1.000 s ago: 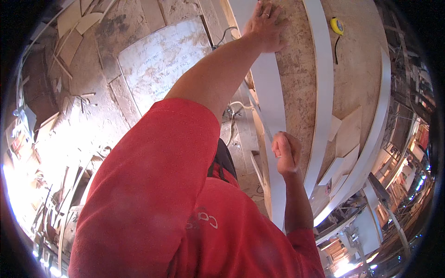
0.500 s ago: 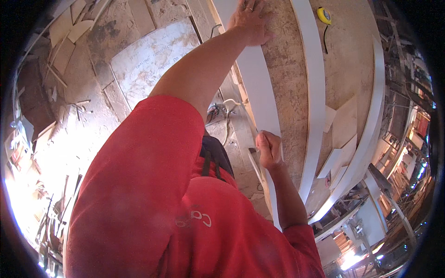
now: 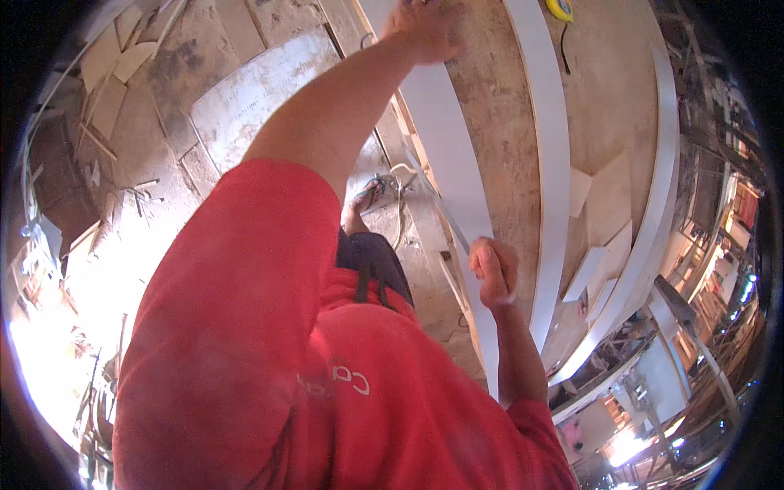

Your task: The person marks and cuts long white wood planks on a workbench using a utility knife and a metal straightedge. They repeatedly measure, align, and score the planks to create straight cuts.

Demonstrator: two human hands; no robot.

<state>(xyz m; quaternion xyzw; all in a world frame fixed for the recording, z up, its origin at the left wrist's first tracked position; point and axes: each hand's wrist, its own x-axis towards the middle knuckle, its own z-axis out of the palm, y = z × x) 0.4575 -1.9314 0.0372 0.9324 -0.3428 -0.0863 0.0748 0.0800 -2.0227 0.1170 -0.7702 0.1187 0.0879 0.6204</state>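
I see the right hand point(image 3: 494, 271) closed in a fist around the lower end of a thin grey strip-like tool point(image 3: 442, 206); its exact kind I cannot tell. Its long axis points from the fist toward the upper left, along the left edge of a long white board point(image 3: 449, 135). This board lies on the brown worktable point(image 3: 500, 122) and runs from the top downward, slightly to the right. The left hand point(image 3: 425, 34), a little blurred, rests open, palm down, across the board's upper part.
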